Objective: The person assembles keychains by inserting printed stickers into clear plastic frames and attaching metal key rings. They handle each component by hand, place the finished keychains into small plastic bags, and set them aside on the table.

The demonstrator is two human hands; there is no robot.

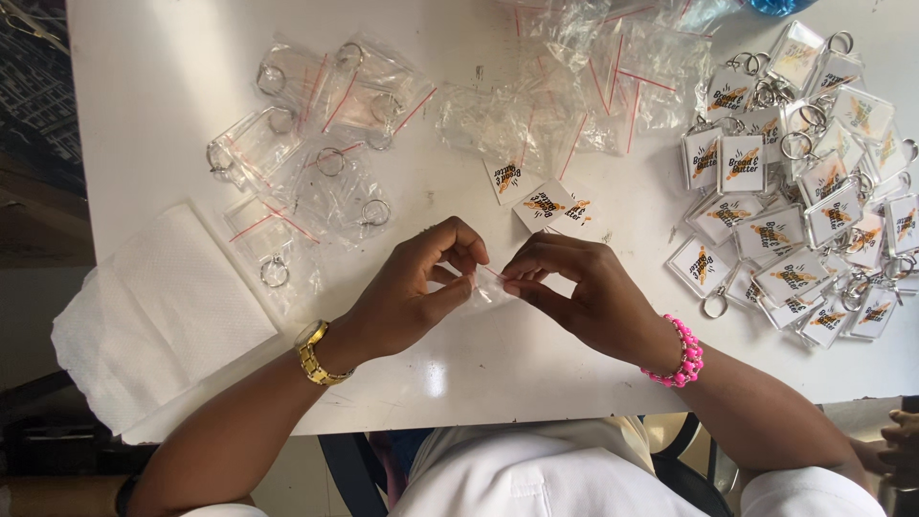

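**Clear plastic sleeve pinched between two hands**

Clear plastic sleeve (490, 285), edged with a red strip, sits near the front of the white table (153, 86). Left hand (414, 287) and right hand (574, 292) each pinch it, fingertips nearly touching. Right of the sleeve lies a pile of finished keychains (795, 191); beyond it, loose printed cards (541, 203).

White desk (172, 57), white paper napkin (163, 316). Clear pouches (316, 144) with thin red strips; clear keychains (795, 191) with white, orange-and-black cards. Gold watch (314, 354), pink beaded bracelet (682, 352).
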